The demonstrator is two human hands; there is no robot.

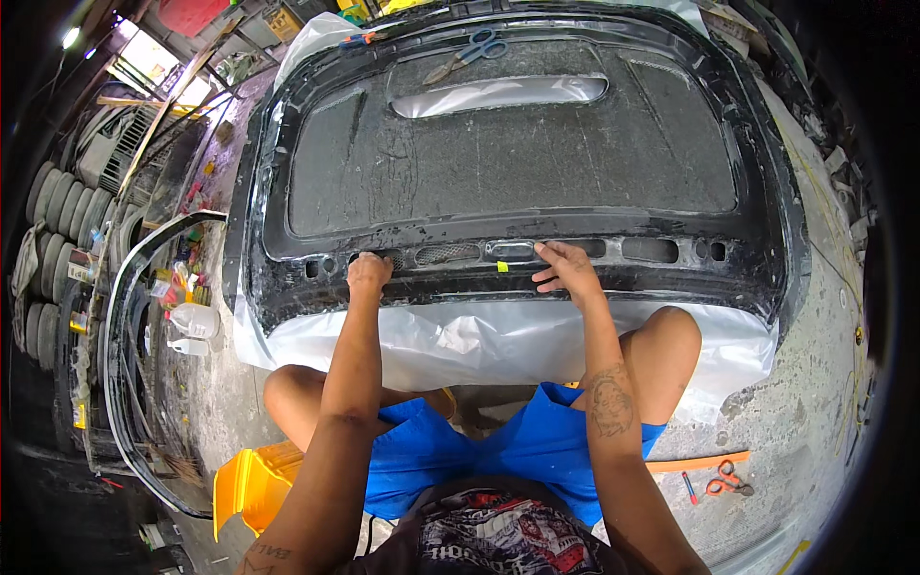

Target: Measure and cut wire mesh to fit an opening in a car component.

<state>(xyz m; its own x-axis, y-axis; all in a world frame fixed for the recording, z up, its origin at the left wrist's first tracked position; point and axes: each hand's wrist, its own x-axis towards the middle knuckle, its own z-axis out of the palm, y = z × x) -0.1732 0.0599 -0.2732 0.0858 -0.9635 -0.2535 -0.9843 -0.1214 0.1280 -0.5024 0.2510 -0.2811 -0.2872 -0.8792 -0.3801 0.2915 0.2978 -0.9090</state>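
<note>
A large black car hood (517, 172) lies underside up in front of me, with a row of slots along its near edge. My left hand (367, 273) is at a left slot, fingers curled; a bit of dark mesh shows beside it, and what the fingertips grip is hidden. Dark mesh (447, 253) also fills the slot to its right. My right hand (567, 268) rests at the right end of the middle slot (510, 251), fingertips touching the panel and fingers apart. A small yellow-green piece of tape (503, 267) sticks just below that slot.
Shears (468, 56) lie on the hood's far part. Plastic sheeting (460, 340) spreads under the hood. Orange-handled scissors (728, 479) and a marker (690, 489) lie at right. A yellow plastic piece (251, 487), white jugs (195, 321), a curved black strip (113, 335) and stacked tires (72, 206) are left.
</note>
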